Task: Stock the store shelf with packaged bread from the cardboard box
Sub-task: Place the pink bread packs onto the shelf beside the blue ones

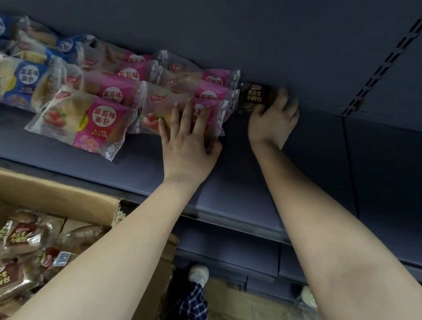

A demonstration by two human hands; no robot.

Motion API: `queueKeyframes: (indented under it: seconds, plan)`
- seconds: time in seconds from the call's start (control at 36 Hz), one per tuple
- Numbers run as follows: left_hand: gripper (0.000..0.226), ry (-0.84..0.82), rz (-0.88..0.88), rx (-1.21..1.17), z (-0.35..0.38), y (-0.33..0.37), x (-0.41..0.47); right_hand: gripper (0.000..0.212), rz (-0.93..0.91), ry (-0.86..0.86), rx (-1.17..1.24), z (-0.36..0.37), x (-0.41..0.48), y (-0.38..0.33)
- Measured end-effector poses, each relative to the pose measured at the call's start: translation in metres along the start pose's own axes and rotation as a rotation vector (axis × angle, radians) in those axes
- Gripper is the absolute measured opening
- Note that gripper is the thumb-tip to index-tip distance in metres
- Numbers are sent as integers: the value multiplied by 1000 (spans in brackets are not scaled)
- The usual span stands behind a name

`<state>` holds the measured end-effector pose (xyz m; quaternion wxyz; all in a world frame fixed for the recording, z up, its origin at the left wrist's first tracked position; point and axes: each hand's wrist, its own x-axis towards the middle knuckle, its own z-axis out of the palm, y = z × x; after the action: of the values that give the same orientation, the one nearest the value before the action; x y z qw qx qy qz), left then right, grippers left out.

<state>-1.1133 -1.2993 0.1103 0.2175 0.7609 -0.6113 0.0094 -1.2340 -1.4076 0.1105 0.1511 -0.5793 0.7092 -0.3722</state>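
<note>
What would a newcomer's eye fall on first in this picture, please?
Probably the two bare arms reaching up the middle: the right hand sets a dark brown bread pack at the back of the shelf, while the left hand lies flat on the pink strawberry packs. Next, the open cardboard box at lower left, holding more brown packs.

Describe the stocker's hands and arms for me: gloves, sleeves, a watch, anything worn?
Nothing worn: the left hand and right hand are bare, with no gloves, rings or watch visible. Both forearms are uncovered up to the frame edge, no sleeves in view. Lower down, blue-and-white plaid trousers and a white shoe show.
</note>
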Motion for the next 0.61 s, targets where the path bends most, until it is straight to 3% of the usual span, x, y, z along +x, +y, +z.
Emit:
queueKeyframes:
  seconds: [0.25,0.42,0.61]
  plan:
    - [67,14,4,-21,-1,0,-1,44,26,67,97,1,8,6]
    - [68,-4,2,-3,-2,1,-1,53,24,104,336,-2,7,6]
    - [67,3,1,-4,-1,0,-1,50,76,128,415,-6,8,7]
